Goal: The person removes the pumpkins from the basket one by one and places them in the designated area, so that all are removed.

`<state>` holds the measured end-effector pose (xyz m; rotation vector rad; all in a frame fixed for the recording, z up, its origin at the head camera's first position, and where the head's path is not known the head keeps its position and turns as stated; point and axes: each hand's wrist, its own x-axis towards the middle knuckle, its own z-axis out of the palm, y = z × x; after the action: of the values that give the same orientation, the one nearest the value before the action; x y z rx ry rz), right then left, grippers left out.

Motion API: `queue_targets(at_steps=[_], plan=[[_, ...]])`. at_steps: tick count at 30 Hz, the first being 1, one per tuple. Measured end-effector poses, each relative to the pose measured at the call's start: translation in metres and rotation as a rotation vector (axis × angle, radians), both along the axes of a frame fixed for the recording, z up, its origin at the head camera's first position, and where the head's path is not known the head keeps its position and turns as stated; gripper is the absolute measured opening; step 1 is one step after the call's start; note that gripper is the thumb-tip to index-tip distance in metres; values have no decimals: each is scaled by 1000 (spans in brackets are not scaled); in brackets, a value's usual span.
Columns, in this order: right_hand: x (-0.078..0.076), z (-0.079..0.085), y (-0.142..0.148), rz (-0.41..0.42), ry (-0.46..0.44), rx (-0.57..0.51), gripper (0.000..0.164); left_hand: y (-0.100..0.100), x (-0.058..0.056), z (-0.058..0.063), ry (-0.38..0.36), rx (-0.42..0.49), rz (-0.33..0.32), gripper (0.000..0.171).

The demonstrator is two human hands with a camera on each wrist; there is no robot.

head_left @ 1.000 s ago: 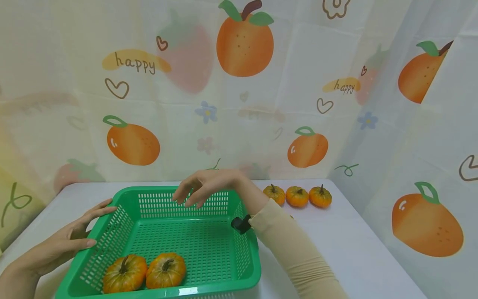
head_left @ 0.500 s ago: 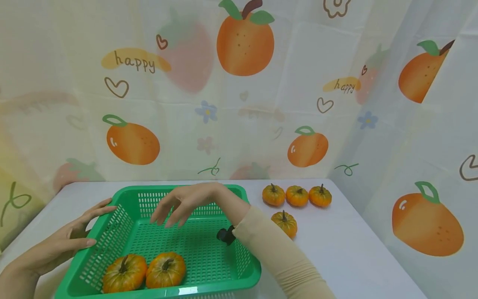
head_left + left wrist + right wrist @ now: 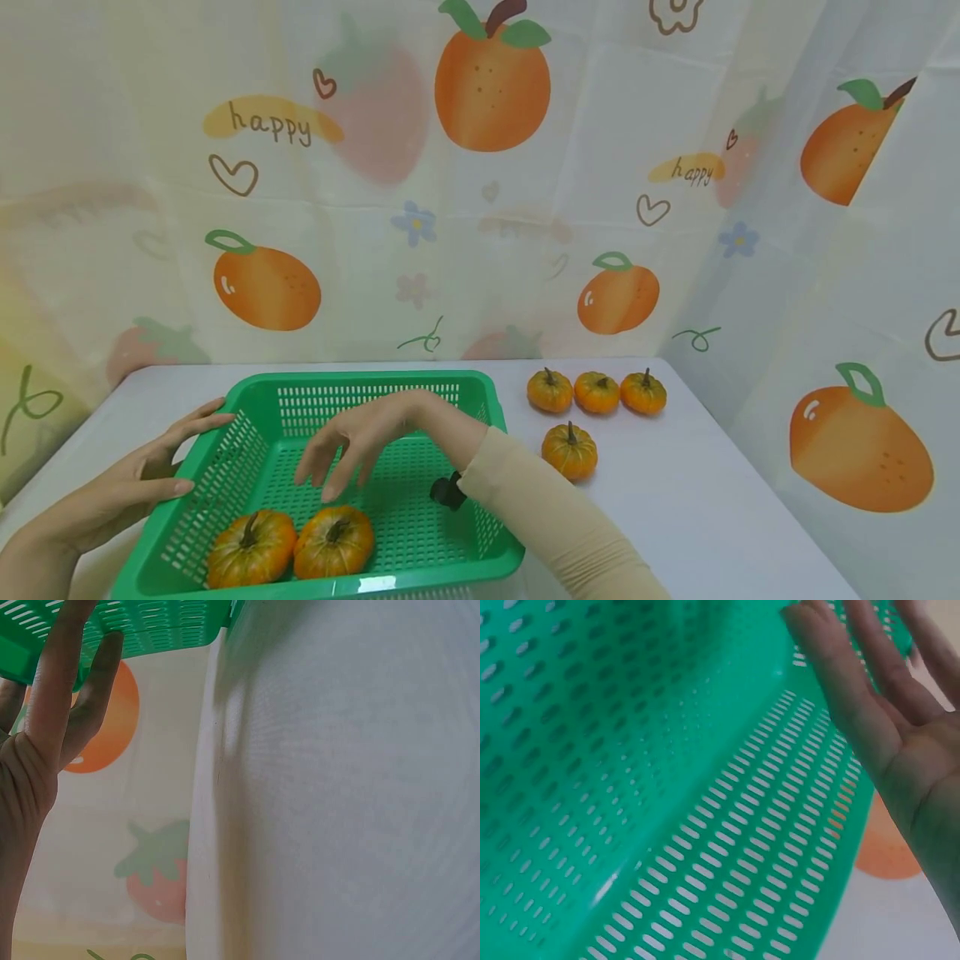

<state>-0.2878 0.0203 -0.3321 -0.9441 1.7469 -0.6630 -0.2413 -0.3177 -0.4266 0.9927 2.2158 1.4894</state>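
- Since half a second ago, the right hand [image 3: 363,437] has come lower and nearer over the basket [image 3: 435,575]; its fingertips now hang just above the right inside pumpkin [image 3: 335,546].
- Its fingers are relaxed and slightly bent, holding nothing; a small gap shows between them and that pumpkin.
- With the arm shifted, the front pumpkin [image 3: 572,454] on the worktop [image 3: 675,508], partly hidden by the sleeve [image 3: 555,508] earlier, is in full view.
- Still in the same place is the left hand [image 3: 127,487], at the basket's left side: thumb on the rim, fingers extended and resting against it, not clenched.
- Unmoved too are the left inside pumpkin [image 3: 251,552] and its neighbour, side by side in the basket's near-left part, stems up.
- Beyond the front pumpkin, right of the basket, the back row of three pumpkins [image 3: 597,394] stands as before.
- Behind the worktop hangs a fruit-print cloth [image 3: 360,267], unchanged.
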Motion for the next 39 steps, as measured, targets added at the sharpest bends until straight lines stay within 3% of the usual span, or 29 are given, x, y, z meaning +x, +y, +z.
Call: queue_targets(at_steps=[15,39], plan=[[7,-24,-13,3,2,180,39,2,3,3,14,4,-10,74],[10,-35,-15,53,-9,237,38,6,6,9,21,-1,-7,74]])
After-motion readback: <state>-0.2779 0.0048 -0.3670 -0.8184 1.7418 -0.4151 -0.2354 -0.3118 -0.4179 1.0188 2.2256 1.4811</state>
